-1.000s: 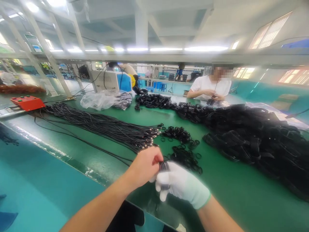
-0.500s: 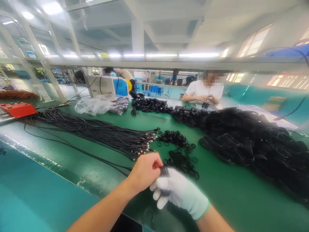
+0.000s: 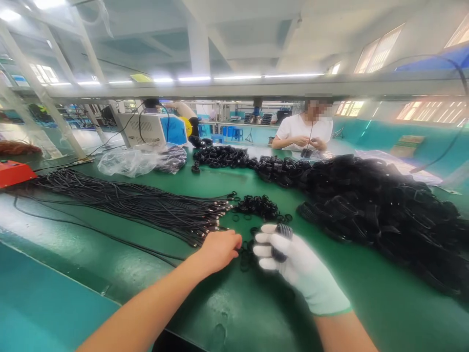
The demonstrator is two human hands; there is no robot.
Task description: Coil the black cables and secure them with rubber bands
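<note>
Lying far left on the green table [image 3: 366,293], an orange box [image 3: 14,172] sits at the edge of view, and from beside it a long bundle of black cables [image 3: 120,200] fans across the surface, its metal-tipped ends pointing toward the middle. Behind the cables are a crumpled clear plastic bag [image 3: 128,161] and a white and blue machine [image 3: 150,129].

The bare left hand [image 3: 220,249] reaches forward, palm down, fingertips touching the table just beside the cable ends and at the edge of a scatter of small black rings [image 3: 258,206]; the fingers lie close together, curled slightly, and whether they pinch a ring cannot be told.

Just to the right, the right hand [image 3: 289,254], in a white glove, is raised a little above the table with its fingers curled and closed around a short stack of black rings [image 3: 280,239], which stands upright in the grip with its top showing above the fingers.

Farther right, a big heap of coiled black cable bundles [image 3: 384,210] covers much of the table and runs back toward a person in a white shirt [image 3: 304,132], who sits at the far side with both hands together.
</note>
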